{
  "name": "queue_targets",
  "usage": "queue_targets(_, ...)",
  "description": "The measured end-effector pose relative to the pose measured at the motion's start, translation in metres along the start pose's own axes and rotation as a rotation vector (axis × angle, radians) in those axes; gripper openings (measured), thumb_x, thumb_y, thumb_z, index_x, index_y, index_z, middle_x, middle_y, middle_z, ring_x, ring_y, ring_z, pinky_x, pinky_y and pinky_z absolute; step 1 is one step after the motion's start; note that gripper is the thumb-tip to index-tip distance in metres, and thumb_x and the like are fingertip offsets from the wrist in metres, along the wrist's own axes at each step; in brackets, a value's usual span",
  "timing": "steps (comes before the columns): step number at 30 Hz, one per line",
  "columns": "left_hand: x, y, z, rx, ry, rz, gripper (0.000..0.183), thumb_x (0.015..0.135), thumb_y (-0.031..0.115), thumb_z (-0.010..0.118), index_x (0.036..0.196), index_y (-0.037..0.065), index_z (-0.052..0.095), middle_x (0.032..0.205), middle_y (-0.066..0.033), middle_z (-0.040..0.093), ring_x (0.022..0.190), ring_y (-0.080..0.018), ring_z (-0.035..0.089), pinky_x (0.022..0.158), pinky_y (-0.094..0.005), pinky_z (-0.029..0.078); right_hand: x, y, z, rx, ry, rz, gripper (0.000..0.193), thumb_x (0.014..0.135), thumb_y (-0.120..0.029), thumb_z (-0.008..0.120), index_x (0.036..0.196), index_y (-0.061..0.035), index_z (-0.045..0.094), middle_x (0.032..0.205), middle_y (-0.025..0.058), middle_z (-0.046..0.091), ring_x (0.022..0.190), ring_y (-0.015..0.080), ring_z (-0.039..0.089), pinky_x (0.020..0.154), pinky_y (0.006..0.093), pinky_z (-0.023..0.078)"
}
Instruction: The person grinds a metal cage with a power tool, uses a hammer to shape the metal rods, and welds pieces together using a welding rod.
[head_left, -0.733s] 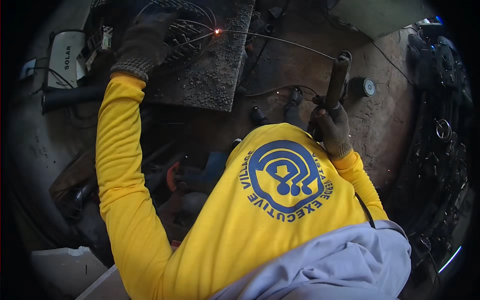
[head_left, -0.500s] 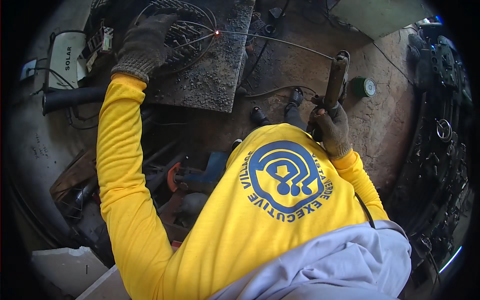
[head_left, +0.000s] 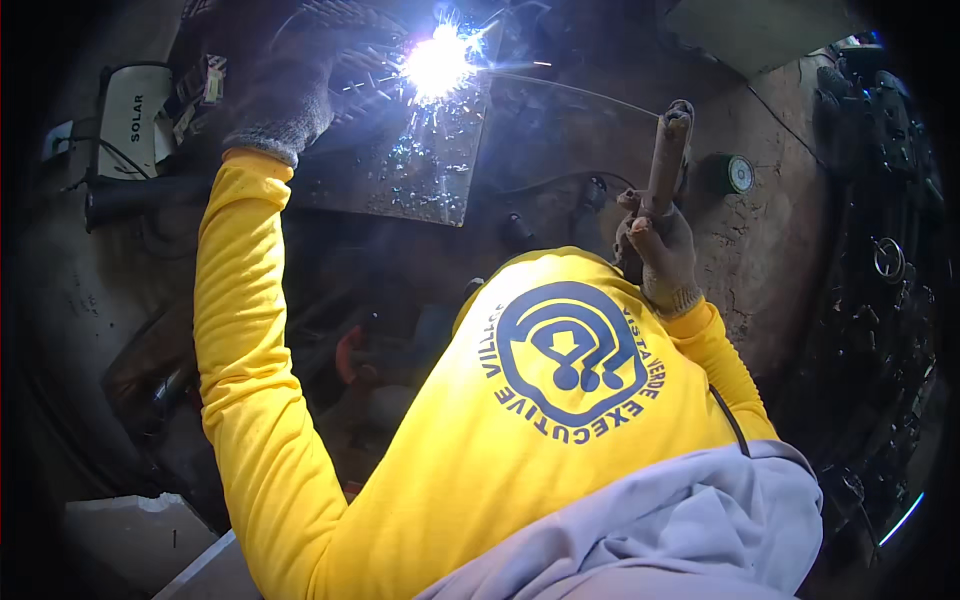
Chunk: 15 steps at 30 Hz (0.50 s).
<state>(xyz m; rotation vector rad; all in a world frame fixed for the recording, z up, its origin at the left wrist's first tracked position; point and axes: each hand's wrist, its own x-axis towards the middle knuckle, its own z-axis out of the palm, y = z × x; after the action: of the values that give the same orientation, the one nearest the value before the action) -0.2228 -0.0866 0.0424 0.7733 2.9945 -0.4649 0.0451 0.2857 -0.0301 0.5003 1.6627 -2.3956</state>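
Head view: a dazzling arc (head_left: pixel 438 65) burns close to the right edge of the tabletop (head_left: pixel 430 195), toward its far side, scattering sparks. The gloved right hand (head_left: pixel 668 255) is out beyond that edge, fingers clamped around an electrode holder (head_left: pixel 668 160). From the holder's tip a thin rod (head_left: pixel 580 90) curves leftward into the glare. The metal wire piece (head_left: pixel 372 68) lies on the tabletop just left of the arc, partly lost in shadow. The gloved left hand (head_left: pixel 285 100) is beside it; I cannot tell whether its fingers are apart or together. A round can (head_left: pixel 738 174) sits well right of the tabletop.
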Motion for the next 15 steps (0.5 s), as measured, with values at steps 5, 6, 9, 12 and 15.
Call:
queue_targets(5, -0.007, -0.001, 0.0, 0.007, -0.003, -0.016, 0.069, 0.076, 0.031, 0.082, 0.138, 0.012, 0.057, 0.141, -0.0134, 0.058, 0.133, -0.0294, 0.053, 0.112, -0.0423, 0.042, 0.001, 0.001, 0.002, -0.062, 0.026, 0.011, 0.029, 0.096, -0.015, 0.068, 0.12, -0.0011, 0.059, 0.082, 0.0003, 0.062, 0.07, 0.008, 0.057, 0.067, 0.0251, 0.048)
queue_targets(6, -0.007, -0.001, 0.0, 0.007, -0.002, -0.016, 0.069, 0.076, 0.031, 0.082, 0.138, 0.012, 0.057, 0.141, -0.0134, 0.058, 0.134, -0.0294, 0.053, 0.112, -0.0423, 0.041, 0.001, 0.001, 0.002, -0.061, 0.021, 0.018, 0.029, 0.096, -0.015, 0.068, 0.12, -0.0012, 0.06, 0.083, -0.0001, 0.062, 0.071, 0.0075, 0.056, 0.067, 0.0249, 0.047)
queue_targets(9, -0.004, 0.001, 0.002, 0.003, -0.001, -0.003, 0.07, 0.076, 0.03, 0.082, 0.138, 0.012, 0.057, 0.141, -0.0131, 0.058, 0.133, -0.0294, 0.053, 0.112, -0.0422, 0.042, 0.0, 0.003, -0.002, -0.034, 0.033, 0.046, 0.03, 0.097, -0.016, 0.068, 0.121, -0.0009, 0.06, 0.083, -0.0009, 0.063, 0.072, 0.0067, 0.056, 0.067, 0.0245, 0.047)
queue_targets(12, -0.005, 0.002, -0.006, 0.006, -0.006, 0.001, 0.071, 0.076, 0.029, 0.083, 0.139, 0.013, 0.056, 0.141, -0.0126, 0.058, 0.133, -0.0295, 0.054, 0.111, -0.0421, 0.044, 0.002, 0.007, -0.004, -0.012, 0.02, 0.008, 0.03, 0.097, -0.016, 0.068, 0.121, 0.0004, 0.06, 0.086, -0.0001, 0.064, 0.073, 0.0076, 0.058, 0.069, 0.0252, 0.049)
queue_targets(15, -0.007, 0.001, -0.007, 0.004, -0.026, 0.0, 0.072, 0.075, 0.028, 0.083, 0.14, 0.015, 0.055, 0.141, -0.012, 0.058, 0.132, -0.0296, 0.054, 0.11, -0.042, 0.045, 0.001, 0.0, 0.004, -0.005, 0.024, -0.021, 0.033, 0.098, -0.016, 0.066, 0.126, 0.0011, 0.059, 0.083, 0.0014, 0.065, 0.069, 0.0086, 0.06, 0.062, 0.0253, 0.05)
